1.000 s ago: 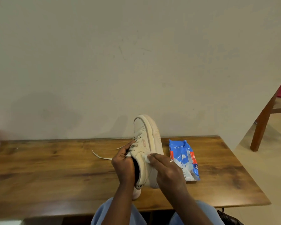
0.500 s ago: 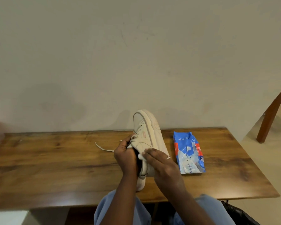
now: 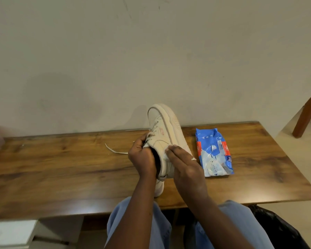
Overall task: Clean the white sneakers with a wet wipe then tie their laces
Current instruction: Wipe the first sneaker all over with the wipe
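White sneaker (image 3: 166, 133) stands tipped on the wooden table (image 3: 61, 168), heel end down near the front edge, toe up and away toward the wall (image 3: 151, 51); long axis runs near-to-far, leaning slightly left at the top, sole (image 3: 176, 126) facing right. Versus 0.5 s ago the shoe keeps the same pose; right hand (image 3: 185, 168) has slid a little up the side panel, fingertips now higher than before, and 1.0 s ago they sat at about this level too. Left hand (image 3: 142, 157) stays clenched around the collar and tongue area, thumb side at the eyelets, fingers wrapped into the opening. Right hand lies flat, fingers extended, pressing a white wet wipe (image 3: 166, 153) against the upper; only a small edge of wipe shows under the fingertips. 1 ring (image 3: 193, 158) visible on the right hand. 1 loose lace (image 3: 115, 150) trails left across the table, untied. Blue wipes pack (image 3: 214, 151) lies flat just right of the shoe, not touching it, long axis also near-to-far. Blue-jeaned knees (image 3: 136, 227) below the table edge. Brown chair leg (image 3: 307, 115) far right.
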